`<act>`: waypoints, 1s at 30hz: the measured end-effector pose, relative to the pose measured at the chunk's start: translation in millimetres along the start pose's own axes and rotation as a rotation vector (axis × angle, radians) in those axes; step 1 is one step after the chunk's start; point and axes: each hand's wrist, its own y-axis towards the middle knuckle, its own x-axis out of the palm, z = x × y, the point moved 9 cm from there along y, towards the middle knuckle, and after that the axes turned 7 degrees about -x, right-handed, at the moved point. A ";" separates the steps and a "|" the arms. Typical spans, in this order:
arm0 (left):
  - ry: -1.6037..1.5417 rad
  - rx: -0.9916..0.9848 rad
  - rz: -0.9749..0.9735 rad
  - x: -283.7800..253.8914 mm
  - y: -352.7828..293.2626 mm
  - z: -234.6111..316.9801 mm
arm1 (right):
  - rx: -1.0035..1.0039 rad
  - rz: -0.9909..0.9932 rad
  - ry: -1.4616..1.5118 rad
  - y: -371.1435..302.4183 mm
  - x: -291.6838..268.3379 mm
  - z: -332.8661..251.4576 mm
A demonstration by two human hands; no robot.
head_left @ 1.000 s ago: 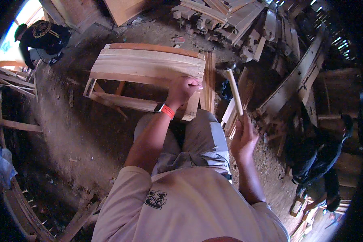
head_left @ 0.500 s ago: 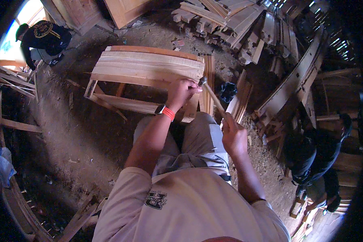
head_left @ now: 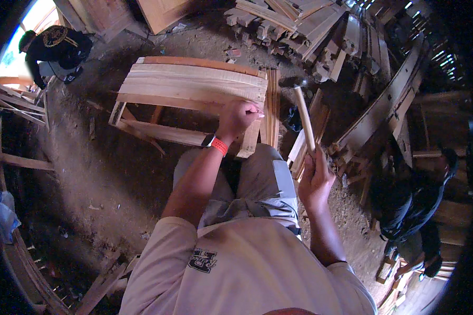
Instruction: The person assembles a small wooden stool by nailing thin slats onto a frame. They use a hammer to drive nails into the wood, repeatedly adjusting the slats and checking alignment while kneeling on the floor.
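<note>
Away from the left hand (head_left: 237, 117) again, hammer (head_left: 305, 116)

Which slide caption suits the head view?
Right hand holds a dark-headed, pale-wood-handled hammer; left hand sits at the right end of a slatted, light-brown wooden frame.

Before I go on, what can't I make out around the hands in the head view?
Head view: whatever the left hand may be pinching; too small and screened by the hand itself.
Head view: the gripped part of the hammer handle; covered by the right hand.
Head view: the exact shape of the hammer head; blurred and dark.
Head view: part of the slatted wooden frame; behind the left hand.
</note>
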 end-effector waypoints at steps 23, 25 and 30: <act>0.815 0.187 -0.096 -60.3 -20.7 13.8 | 0.339 -0.085 0.041 -38.5 1.2 37.3; 0.989 0.172 -0.010 -59.3 -14.0 2.7 | 0.307 -0.118 0.026 -37.3 8.7 35.1; 1.002 0.268 0.064 -61.1 6.4 -21.9 | 0.232 -0.110 0.031 -23.9 14.8 21.6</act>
